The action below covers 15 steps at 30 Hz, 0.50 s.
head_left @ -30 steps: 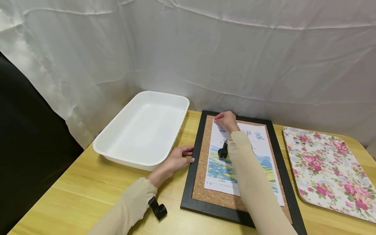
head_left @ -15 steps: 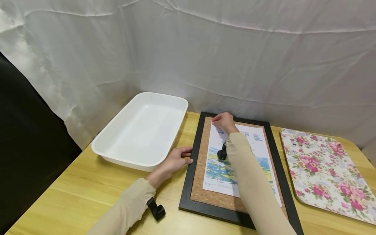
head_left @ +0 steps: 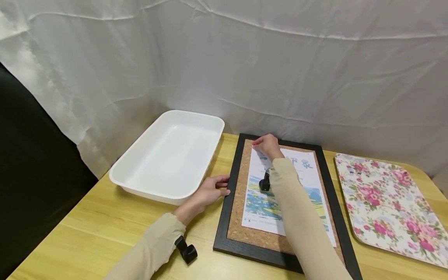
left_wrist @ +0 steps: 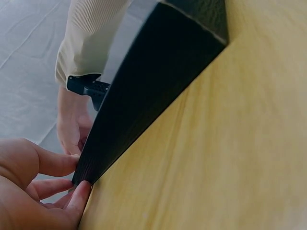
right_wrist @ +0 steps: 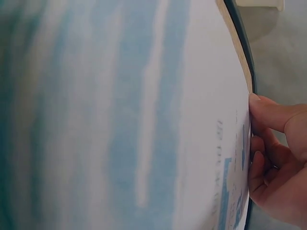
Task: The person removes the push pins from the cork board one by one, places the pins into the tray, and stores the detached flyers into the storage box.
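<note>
A printed poster point(head_left: 262, 210) with blue, green and yellow scenery lies on a cork board point(head_left: 236, 229) with a black frame point(head_left: 225, 217). At the poster's top left corner, my right hand point(head_left: 268, 146) pinches a small red pushpin point(head_left: 253, 145), mostly covered by the fingertips. The right wrist view shows that hand point(right_wrist: 278, 158) at the paper's edge, its other fingers curled. With extended fingers, my left hand point(head_left: 210, 189) touches the frame's left outer side. In the left wrist view, the left fingertips point(left_wrist: 82, 187) rest against the black edge.
A deep white tray point(head_left: 120, 179) stands to the left, its right wall close to the left hand. To the right lies a floral tray point(head_left: 388, 206), with small dark pins point(head_left: 351, 171) near its far left corner. A grey curtain hangs behind the wooden table point(head_left: 105, 241).
The view has shifted slightly. My right fingertips remain at the poster's top left corner, and my left hand stays against the frame.
</note>
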### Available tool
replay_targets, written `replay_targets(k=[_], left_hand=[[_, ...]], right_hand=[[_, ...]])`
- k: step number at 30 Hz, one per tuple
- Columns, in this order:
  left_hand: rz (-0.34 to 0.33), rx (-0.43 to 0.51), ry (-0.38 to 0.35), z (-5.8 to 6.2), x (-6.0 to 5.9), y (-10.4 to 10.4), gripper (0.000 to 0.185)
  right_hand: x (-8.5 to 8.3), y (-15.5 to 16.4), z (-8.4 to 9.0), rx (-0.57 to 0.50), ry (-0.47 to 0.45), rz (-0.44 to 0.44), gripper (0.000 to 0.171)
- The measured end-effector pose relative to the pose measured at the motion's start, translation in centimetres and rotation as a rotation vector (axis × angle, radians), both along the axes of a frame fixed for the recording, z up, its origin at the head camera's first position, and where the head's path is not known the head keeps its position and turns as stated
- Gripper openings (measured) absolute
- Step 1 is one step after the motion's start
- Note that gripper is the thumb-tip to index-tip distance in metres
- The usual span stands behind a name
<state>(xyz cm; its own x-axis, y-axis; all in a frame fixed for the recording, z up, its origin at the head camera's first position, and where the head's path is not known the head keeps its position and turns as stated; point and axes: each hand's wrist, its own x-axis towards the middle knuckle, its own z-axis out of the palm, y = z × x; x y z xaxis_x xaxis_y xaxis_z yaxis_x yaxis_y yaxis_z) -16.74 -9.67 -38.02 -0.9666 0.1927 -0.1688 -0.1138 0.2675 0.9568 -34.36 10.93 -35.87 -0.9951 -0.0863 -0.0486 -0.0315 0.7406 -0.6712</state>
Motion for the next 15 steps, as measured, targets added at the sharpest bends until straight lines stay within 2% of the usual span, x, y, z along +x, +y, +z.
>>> replay_targets(k=[15], left_hand=[[-0.017,0.017,0.006,-0.01,0.21,0.28,0.052]], right_hand=[[0.25,0.24,0.12,0.010,-0.003,-0.052,0.016]])
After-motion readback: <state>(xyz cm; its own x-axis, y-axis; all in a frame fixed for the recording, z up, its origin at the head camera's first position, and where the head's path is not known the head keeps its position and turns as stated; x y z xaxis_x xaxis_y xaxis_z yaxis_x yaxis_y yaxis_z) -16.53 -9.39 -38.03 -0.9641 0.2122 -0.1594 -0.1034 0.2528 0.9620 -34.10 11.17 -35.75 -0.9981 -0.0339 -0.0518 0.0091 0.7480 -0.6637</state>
